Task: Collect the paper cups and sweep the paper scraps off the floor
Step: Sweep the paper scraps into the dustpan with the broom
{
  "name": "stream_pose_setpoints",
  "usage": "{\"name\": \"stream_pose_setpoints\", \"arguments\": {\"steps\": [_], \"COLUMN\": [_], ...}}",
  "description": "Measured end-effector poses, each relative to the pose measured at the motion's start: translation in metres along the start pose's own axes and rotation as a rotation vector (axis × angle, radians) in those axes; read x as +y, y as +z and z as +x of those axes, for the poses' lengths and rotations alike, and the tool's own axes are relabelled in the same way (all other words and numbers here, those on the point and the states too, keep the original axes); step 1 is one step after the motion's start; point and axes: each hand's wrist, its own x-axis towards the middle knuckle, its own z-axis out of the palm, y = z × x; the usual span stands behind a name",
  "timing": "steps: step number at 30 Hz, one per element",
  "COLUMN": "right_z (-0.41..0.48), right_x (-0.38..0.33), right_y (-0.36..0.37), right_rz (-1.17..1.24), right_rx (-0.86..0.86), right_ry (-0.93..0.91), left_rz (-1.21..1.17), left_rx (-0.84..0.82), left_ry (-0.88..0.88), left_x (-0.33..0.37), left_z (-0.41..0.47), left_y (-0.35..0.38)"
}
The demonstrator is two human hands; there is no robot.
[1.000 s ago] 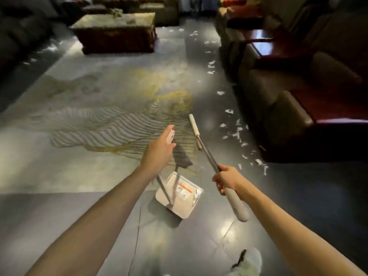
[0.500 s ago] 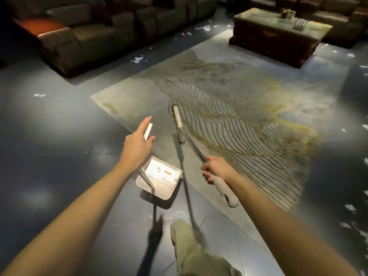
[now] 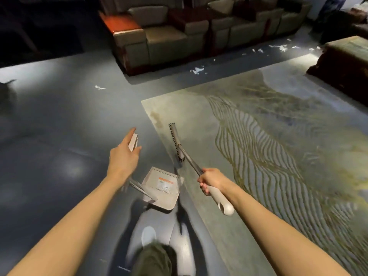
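My left hand [image 3: 122, 156] holds the white top end of the dustpan handle [image 3: 133, 140]. The grey dustpan [image 3: 162, 189] hangs low over the dark floor below that hand. My right hand [image 3: 210, 180] grips the long handle of the broom. The broom head [image 3: 176, 140] is raised over the near corner of the rug, bristles to the left. White paper scraps [image 3: 197, 70] lie on the floor in front of the sofa. More scraps [image 3: 99, 87] lie to the left and others [image 3: 279, 47] far right. No paper cup shows.
A row of beige sofas [image 3: 165, 36] with a red-topped side table [image 3: 119, 22] lines the back. A patterned rug [image 3: 268, 126] covers the right side. A low coffee table [image 3: 342, 62] stands at the right edge. My leg and shoe [image 3: 149, 236] are below the dustpan.
My view has swung left, from the right-hand sofas and their scraps to the back row of sofas. Both hands keep their hold; broom and dustpan have travelled with me.
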Motion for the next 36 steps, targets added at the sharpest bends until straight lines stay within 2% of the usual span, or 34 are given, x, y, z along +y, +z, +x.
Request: {"name": "stream_pose_setpoints", "arguments": {"steps": [7,11,21,29,36], "right_z": [0.161,0.237,0.448,0.597,0.715], "right_x": [-0.166,-0.268,-0.509,-0.696,-0.813], "right_y": [0.045,0.076,0.142,0.241,0.369], "right_rz": [-0.070,-0.216,-0.249,-0.365,-0.403], "right_rx": [0.007,0.002,-0.062,-0.151,-0.209], "right_ry": [-0.004,-0.052,-0.004,-0.001,0.028], "left_rz": [-0.119,-0.082,-0.041,-0.026,0.015], "left_rx": [-0.001,0.013,0.127,0.236,0.207], "left_ry": [-0.033,-0.084,-0.105,-0.262,-0.289], "left_x": [-0.020,-0.021,-0.044,-0.114,-0.201], "left_z": [0.226,0.351,0.653,0.854,1.010], "left_y": [0.007,-0.014,-0.032,-0.092,-0.163]}}
